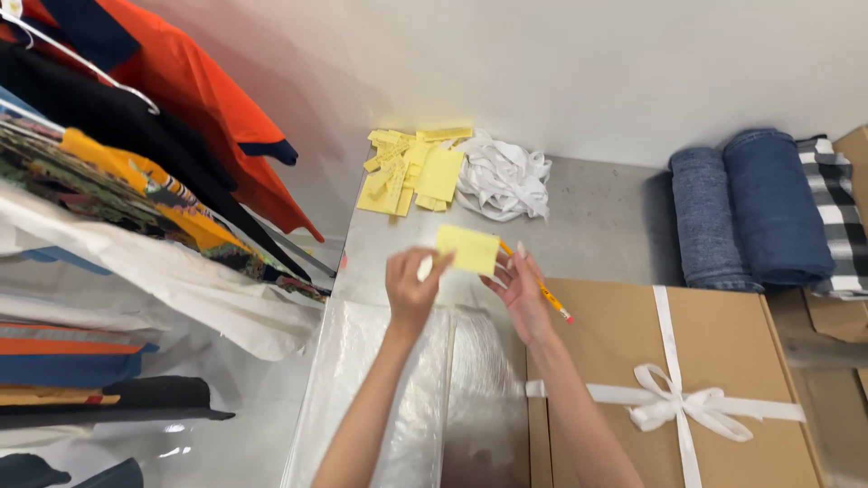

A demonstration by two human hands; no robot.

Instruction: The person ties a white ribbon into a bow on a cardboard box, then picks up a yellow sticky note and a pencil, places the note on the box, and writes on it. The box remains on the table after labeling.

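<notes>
Grey table up top, both hands hold a yellow note between them: left hand pinches its left edge, right hand touches the right while gripping a pencil.

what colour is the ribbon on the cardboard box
White. The ribbon is tied in a bow across the brown box, clearest in the head view.

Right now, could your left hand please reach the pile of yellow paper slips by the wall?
Probably yes: the left hand is pinching a yellow paper note, but bare tabletop lies between it and the pile of yellow paper slips.
</notes>
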